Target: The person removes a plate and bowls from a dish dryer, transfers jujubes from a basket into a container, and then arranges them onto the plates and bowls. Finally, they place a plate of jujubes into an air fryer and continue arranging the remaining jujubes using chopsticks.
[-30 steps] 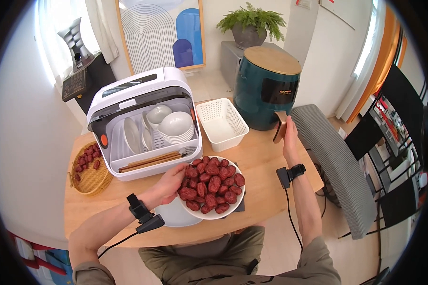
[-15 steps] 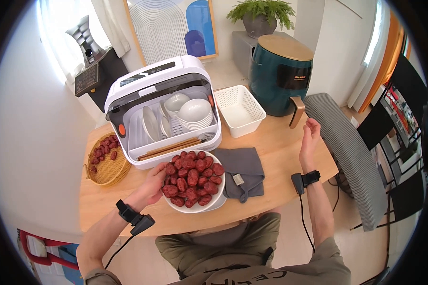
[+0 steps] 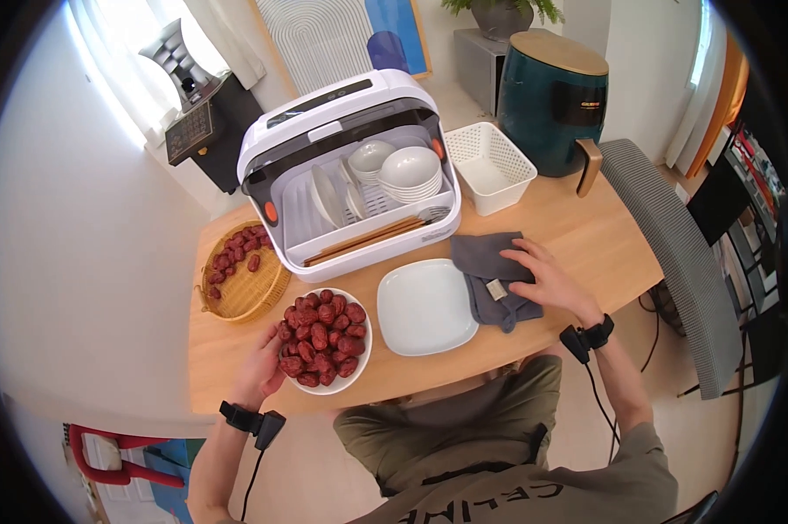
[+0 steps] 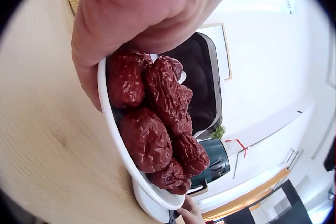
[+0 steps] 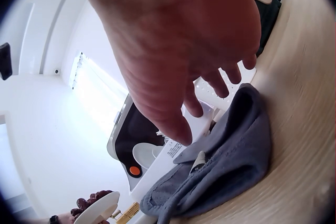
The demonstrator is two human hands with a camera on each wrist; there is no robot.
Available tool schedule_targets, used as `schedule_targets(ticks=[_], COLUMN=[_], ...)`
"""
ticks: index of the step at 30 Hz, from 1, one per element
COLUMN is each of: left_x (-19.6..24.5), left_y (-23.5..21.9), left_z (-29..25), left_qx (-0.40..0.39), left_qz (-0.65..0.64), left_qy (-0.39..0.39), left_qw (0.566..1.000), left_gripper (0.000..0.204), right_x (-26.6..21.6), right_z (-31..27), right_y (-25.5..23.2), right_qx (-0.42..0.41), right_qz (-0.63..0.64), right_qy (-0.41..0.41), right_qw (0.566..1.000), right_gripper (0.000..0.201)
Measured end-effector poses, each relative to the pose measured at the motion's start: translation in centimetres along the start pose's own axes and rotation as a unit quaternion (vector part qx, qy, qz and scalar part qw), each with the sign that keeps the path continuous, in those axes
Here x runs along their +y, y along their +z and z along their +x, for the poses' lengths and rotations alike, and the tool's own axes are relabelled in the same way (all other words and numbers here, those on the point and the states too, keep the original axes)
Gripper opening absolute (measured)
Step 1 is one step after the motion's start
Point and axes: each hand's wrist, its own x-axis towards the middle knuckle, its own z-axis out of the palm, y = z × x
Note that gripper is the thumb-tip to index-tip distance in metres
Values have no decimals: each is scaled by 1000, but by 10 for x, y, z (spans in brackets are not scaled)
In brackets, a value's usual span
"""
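My left hand (image 3: 259,371) grips the left side of a white bowl (image 4: 113,124) heaped with red dried jujubes (image 3: 321,336). The bowl is at the table's front left, to the left of a bare white square plate (image 3: 427,307). Over a folded dark grey cloth (image 3: 481,253) at the plate's right, my right hand (image 3: 551,281) is spread with its fingers slightly bent. The right wrist view shows the palm above the cloth, fingertips close over it and nothing in the grasp. A pale tag (image 5: 198,162) lies on the cloth.
Behind the plate stands a white dish box (image 3: 263,253) with bowls, plates and chopsticks. A wicker basket (image 3: 252,297) with some jujubes is at the left. Further right are a white perforated basket (image 3: 508,194) and a dark green air fryer (image 3: 542,113).
My left hand has moved the jujube bowl leftward, uncovering the white plate beneath it. My right hand has left the air fryer's handle and come in over the grey cloth.
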Motion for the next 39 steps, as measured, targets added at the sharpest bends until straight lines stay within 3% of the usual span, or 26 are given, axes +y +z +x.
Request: schedule_targets(ticks=[5, 13, 19, 34, 39], left_x=[-13, -27, -33, -37, -27], left_y=[-25, -46, -52, -54, -32], left_z=[-4, 4, 15, 30, 20], left_qx=[13, 40, 9, 39, 73], left_qz=[7, 15, 19, 57, 73], left_qy=[11, 10, 26, 12, 11], left_qw=[1000, 999, 999, 998, 995], left_gripper=[27, 27, 26, 28, 30], right_x=[7, 11, 18, 47, 50], right_z=[-5, -5, -3, -12, -14], right_y=[11, 16, 13, -14, -23], right_qx=[-44, -36, -29, 36, 51], right_qz=[-57, -66, -76, -78, -63], right_qy=[0, 7, 12, 54, 75], right_qw=[997, 997, 997, 995, 994], right_gripper=[60, 56, 55, 51, 51])
